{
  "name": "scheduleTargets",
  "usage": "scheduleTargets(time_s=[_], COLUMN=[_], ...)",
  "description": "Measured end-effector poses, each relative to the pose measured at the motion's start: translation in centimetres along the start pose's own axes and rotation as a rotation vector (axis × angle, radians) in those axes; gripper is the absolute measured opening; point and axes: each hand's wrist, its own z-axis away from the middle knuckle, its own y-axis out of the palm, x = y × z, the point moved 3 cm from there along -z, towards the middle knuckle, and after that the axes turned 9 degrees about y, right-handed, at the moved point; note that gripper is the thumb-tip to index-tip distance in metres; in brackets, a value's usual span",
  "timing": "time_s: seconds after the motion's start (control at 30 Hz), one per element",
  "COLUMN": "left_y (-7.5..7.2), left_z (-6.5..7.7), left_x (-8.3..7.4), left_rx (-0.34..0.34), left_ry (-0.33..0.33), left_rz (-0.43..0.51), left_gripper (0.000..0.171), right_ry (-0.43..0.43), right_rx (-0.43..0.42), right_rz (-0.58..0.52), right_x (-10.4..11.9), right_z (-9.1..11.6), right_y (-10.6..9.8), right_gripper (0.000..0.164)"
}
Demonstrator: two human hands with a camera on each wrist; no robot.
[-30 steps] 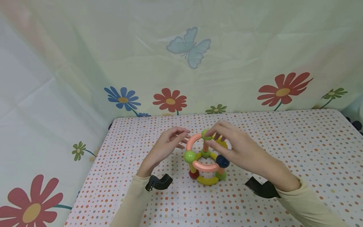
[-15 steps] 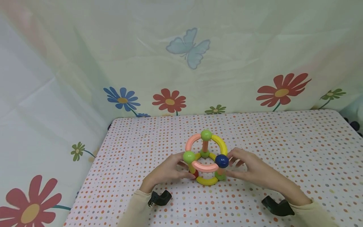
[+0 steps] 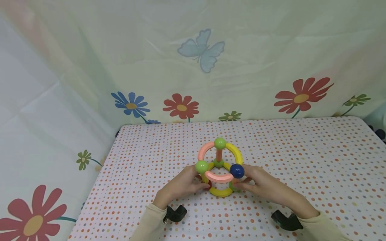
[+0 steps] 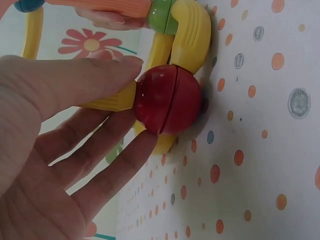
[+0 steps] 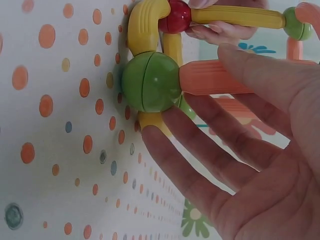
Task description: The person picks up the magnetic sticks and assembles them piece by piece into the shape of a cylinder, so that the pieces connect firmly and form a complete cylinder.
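Observation:
A ball-and-rod building toy (image 3: pixel 219 178) stands on the table, its upper ring of curved salmon and yellow rods joined to a lower yellow ring by short upright rods. My left hand (image 3: pixel 180 187) pinches its lower left corner. In the left wrist view, the thumb lies over a yellow upright rod (image 4: pixel 112 98) beside the red ball (image 4: pixel 167 99), with fingers behind. At the lower right corner, my right hand (image 3: pixel 266 184) holds the salmon upright rod (image 5: pixel 207 77) above a green ball (image 5: pixel 150 81), thumb on one side and fingers on the other. A dark blue ball (image 3: pixel 237 171) tops that corner.
A dotted cloth covers the table (image 3: pixel 150 144). Behind it hangs a pale curtain (image 3: pixel 247 67) printed with flowers and a butterfly. Black wrist mounts (image 3: pixel 176 213) sit below both hands.
Both hands have come down from the toy's upper part to its lower corners, closing in from either side. The right hand has left the top ring. The toy has stayed in place.

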Motion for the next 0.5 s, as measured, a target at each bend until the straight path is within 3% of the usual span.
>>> scheduleTargets(time_s=[0.5], left_y=[0.18], left_z=[-0.22], left_x=[-0.33], left_rx=[-0.029], left_ry=[0.023], left_rz=[-0.027], left_gripper=[0.047], right_ry=[0.019], right_rx=[-0.013], right_rz=[0.019], right_x=[0.19], right_z=[0.37], right_y=[0.11], right_gripper=[0.018])
